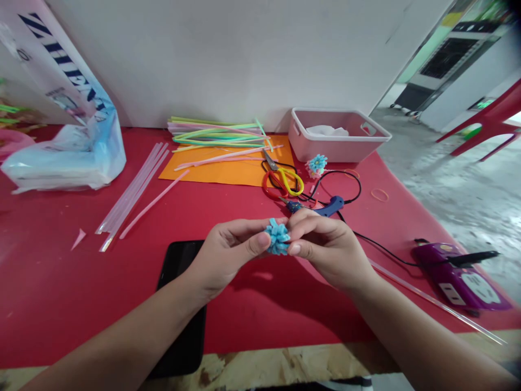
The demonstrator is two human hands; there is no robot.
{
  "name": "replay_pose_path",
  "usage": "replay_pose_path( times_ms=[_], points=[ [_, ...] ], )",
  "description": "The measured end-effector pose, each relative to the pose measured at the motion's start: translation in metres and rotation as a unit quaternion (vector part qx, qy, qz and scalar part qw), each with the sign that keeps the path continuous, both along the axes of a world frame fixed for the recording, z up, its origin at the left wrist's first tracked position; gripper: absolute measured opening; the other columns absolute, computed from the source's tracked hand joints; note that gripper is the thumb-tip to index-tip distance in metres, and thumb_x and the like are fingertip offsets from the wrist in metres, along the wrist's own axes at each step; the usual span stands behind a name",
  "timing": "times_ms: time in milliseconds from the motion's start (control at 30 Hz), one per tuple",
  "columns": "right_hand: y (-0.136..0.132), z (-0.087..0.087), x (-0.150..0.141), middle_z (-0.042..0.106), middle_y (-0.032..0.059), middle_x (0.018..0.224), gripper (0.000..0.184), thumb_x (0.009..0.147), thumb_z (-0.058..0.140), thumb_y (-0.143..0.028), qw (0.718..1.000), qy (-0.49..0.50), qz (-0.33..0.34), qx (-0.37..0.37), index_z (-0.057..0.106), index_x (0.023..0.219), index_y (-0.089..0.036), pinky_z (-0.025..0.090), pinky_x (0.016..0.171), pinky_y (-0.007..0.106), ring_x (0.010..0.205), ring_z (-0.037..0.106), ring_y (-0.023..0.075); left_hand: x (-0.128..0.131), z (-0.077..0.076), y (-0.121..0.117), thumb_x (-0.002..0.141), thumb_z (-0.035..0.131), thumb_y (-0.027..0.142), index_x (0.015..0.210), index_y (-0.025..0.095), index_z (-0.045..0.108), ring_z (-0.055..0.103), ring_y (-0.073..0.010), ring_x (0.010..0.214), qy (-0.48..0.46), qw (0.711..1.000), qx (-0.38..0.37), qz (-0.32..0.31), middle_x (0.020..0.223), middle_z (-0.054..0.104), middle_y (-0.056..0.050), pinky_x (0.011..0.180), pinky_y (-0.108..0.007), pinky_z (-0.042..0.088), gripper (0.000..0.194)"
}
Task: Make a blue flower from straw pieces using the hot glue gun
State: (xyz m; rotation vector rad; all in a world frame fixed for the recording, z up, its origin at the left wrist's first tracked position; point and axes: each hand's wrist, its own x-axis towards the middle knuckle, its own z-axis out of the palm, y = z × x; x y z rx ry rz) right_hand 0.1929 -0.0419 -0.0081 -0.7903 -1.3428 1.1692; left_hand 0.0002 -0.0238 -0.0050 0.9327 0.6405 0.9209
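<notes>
A small blue flower [278, 238], fuzzy and many-petalled, is held above the red tabletop between my two hands. My left hand [232, 250] pinches its left side, thumb in front and fingers behind. On the other side, the thumb and fingers of my right hand [325, 239] close on its petals. Just beyond my right hand lies a blue-handled glue gun [331, 206] with a black cord. Scissors [285, 176] with red and yellow handles rest behind it. Another blue and pink flower [317, 165] stands near the basket.
Colourful pipe cleaners [215, 132] and an orange sheet [228, 168] lie at the back. A pink basket [337, 136] stands right of them. Clear sticks [132, 193] and a plastic bag [81, 146] are left. A black phone [183, 336] lies under my left forearm; a purple power strip [459, 277] sits right.
</notes>
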Motion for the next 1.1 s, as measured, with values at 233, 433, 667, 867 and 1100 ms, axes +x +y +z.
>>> replay_pose_path(
  times_ms=[233, 433, 667, 867, 1100],
  points=[
    [0.001, 0.002, -0.001, 0.069, -0.0001, 0.08, 0.01, 0.074, 0.087, -0.023, 1.0, -0.007, -0.004, -0.008, 0.079, 0.079, -0.026, 0.058, 0.074, 0.027, 0.078, 0.067, 0.0126, 0.0, 0.001, -0.001, 0.074, 0.086, 0.033, 0.095, 0.025, 0.083, 0.076, -0.0224, 0.096, 0.003, 1.0, -0.011, 0.002, 0.109, 0.08, -0.009, 0.089, -0.034, 0.061, 0.023],
    [-0.002, 0.008, 0.0, 0.069, 0.0011, 0.086, 0.012, 0.077, 0.084, -0.023, 0.999, 0.008, 0.019, -0.024, 0.079, 0.089, -0.026, 0.059, 0.076, 0.027, 0.081, 0.067, 0.0126, 0.002, 0.002, -0.002, 0.072, 0.087, 0.036, 0.098, 0.022, 0.082, 0.076, -0.0261, 0.098, 0.013, 0.999, -0.018, 0.031, 0.111, 0.079, -0.011, 0.093, -0.041, 0.06, 0.03],
    [-0.003, 0.006, 0.001, 0.068, 0.0008, 0.091, 0.004, 0.086, 0.076, -0.028, 0.999, 0.014, 0.022, -0.037, 0.077, 0.091, -0.026, 0.057, 0.077, 0.025, 0.084, 0.066, 0.0119, 0.004, 0.01, -0.007, 0.073, 0.087, 0.023, 0.092, 0.024, 0.083, 0.076, -0.0269, 0.101, 0.026, 0.995, 0.064, 0.078, 0.106, 0.08, -0.007, 0.093, -0.04, 0.062, 0.02],
    [-0.003, 0.005, -0.002, 0.068, -0.0001, 0.088, 0.006, 0.084, 0.078, -0.03, 0.998, 0.025, 0.02, -0.062, 0.075, 0.086, -0.025, 0.056, 0.077, 0.025, 0.083, 0.065, 0.0118, 0.003, 0.012, -0.008, 0.073, 0.086, 0.02, 0.092, 0.024, 0.083, 0.074, -0.0267, 0.108, 0.021, 0.994, 0.079, 0.068, 0.11, 0.079, -0.006, 0.095, -0.037, 0.061, 0.019],
    [-0.002, 0.004, -0.002, 0.068, -0.0003, 0.088, 0.007, 0.084, 0.079, -0.029, 0.997, 0.035, 0.022, -0.066, 0.074, 0.086, -0.025, 0.056, 0.077, 0.024, 0.083, 0.065, 0.011, 0.004, 0.01, -0.008, 0.073, 0.086, 0.022, 0.092, 0.024, 0.083, 0.076, -0.0278, 0.102, 0.031, 0.994, 0.08, 0.075, 0.107, 0.08, -0.007, 0.092, -0.038, 0.063, 0.02]
  ],
)
